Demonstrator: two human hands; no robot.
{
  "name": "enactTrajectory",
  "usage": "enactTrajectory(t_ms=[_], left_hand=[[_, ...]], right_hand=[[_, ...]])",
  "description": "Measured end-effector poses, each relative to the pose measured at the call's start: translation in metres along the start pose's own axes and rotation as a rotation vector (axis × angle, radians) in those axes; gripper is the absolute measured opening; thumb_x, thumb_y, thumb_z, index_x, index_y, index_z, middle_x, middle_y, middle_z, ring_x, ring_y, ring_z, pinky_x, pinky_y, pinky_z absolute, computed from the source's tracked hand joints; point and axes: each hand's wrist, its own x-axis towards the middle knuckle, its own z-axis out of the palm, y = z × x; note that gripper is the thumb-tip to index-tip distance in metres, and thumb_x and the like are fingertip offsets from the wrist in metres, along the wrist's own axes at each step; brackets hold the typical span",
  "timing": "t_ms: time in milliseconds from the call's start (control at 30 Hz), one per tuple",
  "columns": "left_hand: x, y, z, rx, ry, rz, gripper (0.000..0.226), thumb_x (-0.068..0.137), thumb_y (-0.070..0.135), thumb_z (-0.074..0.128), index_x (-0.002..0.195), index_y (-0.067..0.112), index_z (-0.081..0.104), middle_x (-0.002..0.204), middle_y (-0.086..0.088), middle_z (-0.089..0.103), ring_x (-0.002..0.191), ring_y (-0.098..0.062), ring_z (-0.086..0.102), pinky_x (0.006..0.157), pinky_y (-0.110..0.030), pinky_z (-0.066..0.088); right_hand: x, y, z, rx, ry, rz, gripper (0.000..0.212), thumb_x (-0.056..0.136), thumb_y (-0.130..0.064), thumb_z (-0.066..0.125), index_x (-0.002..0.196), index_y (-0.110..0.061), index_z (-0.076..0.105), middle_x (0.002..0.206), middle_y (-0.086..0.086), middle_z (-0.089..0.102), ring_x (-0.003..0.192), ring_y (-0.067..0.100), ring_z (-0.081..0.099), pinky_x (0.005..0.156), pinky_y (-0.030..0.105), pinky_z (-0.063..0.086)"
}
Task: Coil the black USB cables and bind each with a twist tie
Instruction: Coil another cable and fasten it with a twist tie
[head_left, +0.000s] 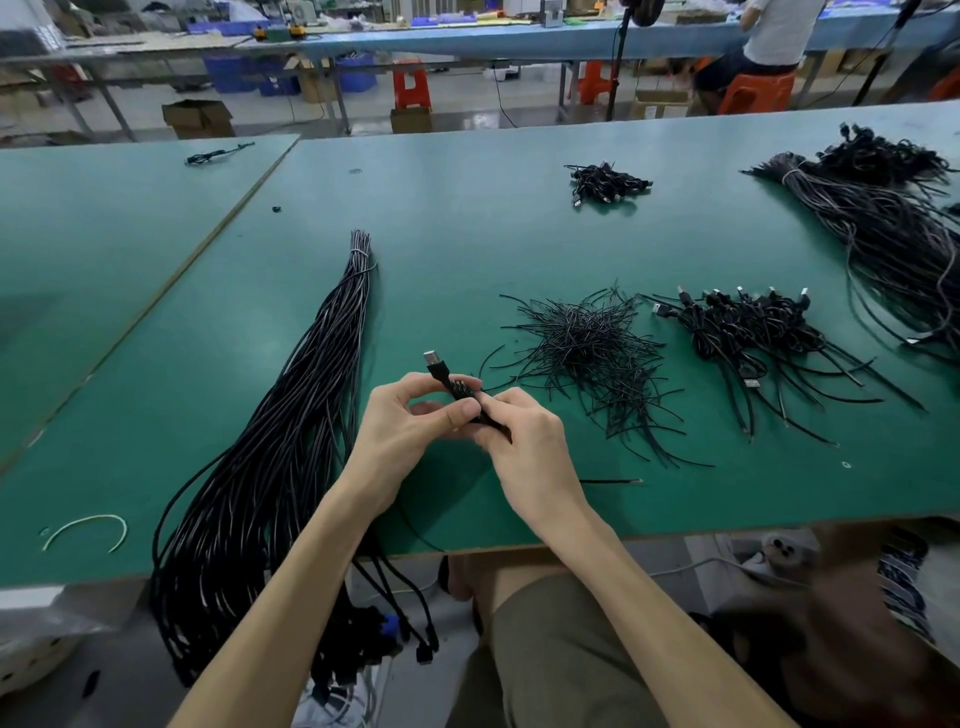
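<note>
Pinching the small coil of black USB cable with both the left hand and the right hand, just above the green bench, with its silver plug poking up. Looks like the binding step. Best to keep the left thumb clamped across the loops, wrap tight at the middle, twist the ends snug. Loose black twist ties heaped just beside, to the right.

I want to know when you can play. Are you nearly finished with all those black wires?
Not nearly. The near pile of coiled cables and the far pile look done. The left hand and right hand grip one coiled USB cable, apparently binding it. The long bundle of uncoiled cables and the far-right bundle remain.
</note>
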Motion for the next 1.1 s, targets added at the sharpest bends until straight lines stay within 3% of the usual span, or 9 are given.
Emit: enactTrajectory(t_ms=[100,200,333,467,533,667,767,933,1100], left_hand=[[0.000,-0.001,0.002,0.009,0.019,0.028,0.024,0.083,0.006,0.080,0.107,0.000,0.077,0.107,-0.032,0.068,0.081,-0.023,0.074,0.078,-0.030,0.061],[0.001,-0.003,0.003,0.028,0.049,0.045,0.018,0.085,-0.002,0.077,0.103,-0.001,0.076,0.108,-0.037,0.064,0.086,-0.030,0.075,0.076,-0.031,0.062],[0.003,-0.005,0.002,0.074,0.083,0.057,0.013,0.087,-0.005,0.075,0.097,0.004,0.078,0.106,-0.029,0.066,0.092,-0.038,0.075,0.078,-0.038,0.064],[0.005,-0.010,0.000,0.289,0.132,0.110,0.017,0.089,0.000,0.075,0.098,0.013,0.080,0.100,-0.010,0.068,0.095,-0.033,0.072,0.091,-0.050,0.059],[0.005,-0.008,0.000,0.337,0.139,0.124,0.018,0.090,0.001,0.075,0.096,0.017,0.080,0.099,-0.010,0.067,0.095,-0.030,0.071,0.090,-0.043,0.059],[0.005,-0.006,0.002,0.313,0.136,0.130,0.018,0.093,0.002,0.072,0.091,0.019,0.077,0.100,-0.016,0.065,0.084,-0.022,0.071,0.074,-0.022,0.057],[0.004,-0.006,0.003,0.284,0.125,0.111,0.015,0.095,0.000,0.068,0.093,0.013,0.075,0.100,-0.019,0.066,0.076,-0.010,0.068,0.070,-0.020,0.055],[0.004,-0.007,0.002,0.172,0.118,0.050,0.013,0.098,0.000,0.064,0.097,0.010,0.073,0.087,-0.010,0.074,0.077,-0.019,0.070,0.081,-0.028,0.058],[0.004,-0.006,0.002,0.148,0.091,0.053,0.012,0.099,0.000,0.061,0.100,0.006,0.071,0.078,-0.001,0.075,0.075,-0.014,0.069,0.081,-0.023,0.056]], right_hand=[[-0.001,0.000,-0.001,-0.032,0.001,0.006,0.025,0.098,-0.003,0.066,0.121,-0.007,0.075,0.092,0.003,0.058,0.085,0.018,0.056,0.073,0.010,0.040],[-0.001,-0.001,0.000,-0.073,0.016,0.003,0.033,0.099,-0.006,0.065,0.131,-0.008,0.070,0.097,0.001,0.057,0.087,0.016,0.055,0.079,0.012,0.043],[-0.006,-0.004,0.011,-0.274,-0.042,-0.053,0.034,0.107,-0.010,0.052,0.141,-0.007,0.058,0.111,0.006,0.053,0.094,0.025,0.059,0.085,0.035,0.052],[-0.009,-0.008,0.018,-0.499,-0.064,-0.087,0.041,0.108,-0.006,0.047,0.148,-0.004,0.045,0.122,0.009,0.054,0.107,0.023,0.056,0.084,0.030,0.049],[-0.009,-0.010,0.018,-0.536,-0.069,-0.095,0.036,0.108,-0.006,0.046,0.143,-0.002,0.047,0.118,0.010,0.054,0.101,0.022,0.056,0.080,0.030,0.049],[-0.009,-0.011,0.016,-0.524,-0.071,-0.077,0.020,0.107,-0.002,0.045,0.124,-0.004,0.054,0.106,0.008,0.050,0.081,0.017,0.044,0.066,0.026,0.037],[-0.008,-0.011,0.015,-0.490,-0.069,-0.062,0.014,0.109,-0.006,0.042,0.117,-0.007,0.054,0.102,0.003,0.045,0.078,0.015,0.038,0.065,0.026,0.033],[-0.009,-0.011,0.013,-0.445,-0.032,-0.064,0.014,0.112,-0.015,0.040,0.110,-0.010,0.053,0.097,-0.002,0.040,0.067,0.015,0.037,0.061,0.024,0.027],[-0.009,-0.011,0.015,-0.460,-0.003,-0.034,0.020,0.113,-0.024,0.037,0.109,-0.011,0.053,0.102,0.002,0.051,0.065,0.016,0.037,0.059,0.026,0.028]])
